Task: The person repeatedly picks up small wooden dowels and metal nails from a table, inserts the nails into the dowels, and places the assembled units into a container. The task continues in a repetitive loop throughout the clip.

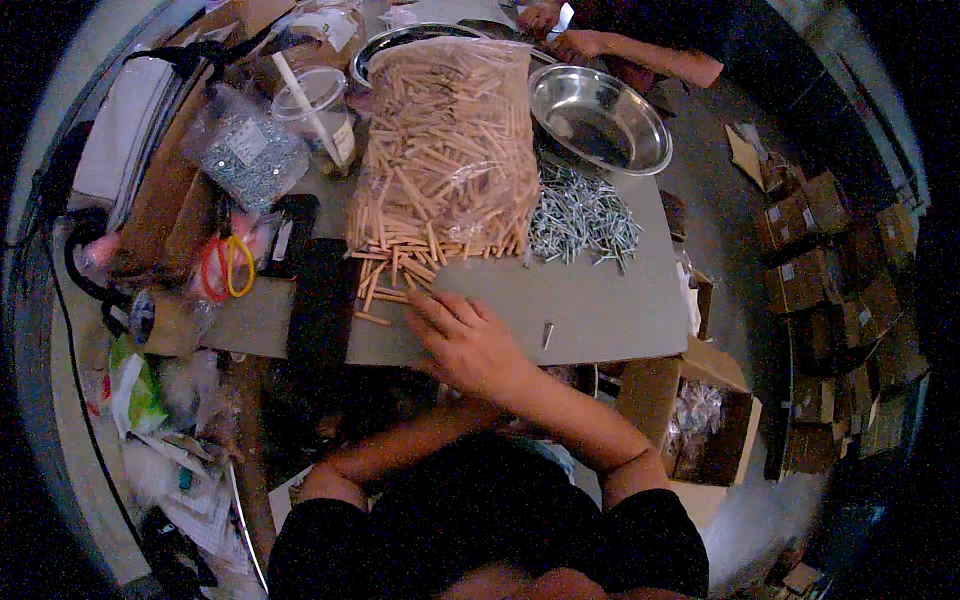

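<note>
My right hand (465,340) reaches over the table's front part, fingers stretched toward loose wooden dowels (400,270). Its fingertips are at the near edge of these dowels, and I see nothing held. My left hand (482,408) is mostly hidden under my right wrist, below the table edge; its fingers do not show. A large clear plastic bag (445,150) full of wooden dowels lies behind the loose ones. To its right is a pile of silver screws (585,218). One single screw (547,335) lies apart near the front edge.
A steel bowl (600,115) stands behind the screws. At left are a bag of small metal parts (250,155), a plastic tub (312,100) and red and yellow rings (228,268). Cardboard boxes (810,280) stack at right. Another person's arm (640,55) is across the table.
</note>
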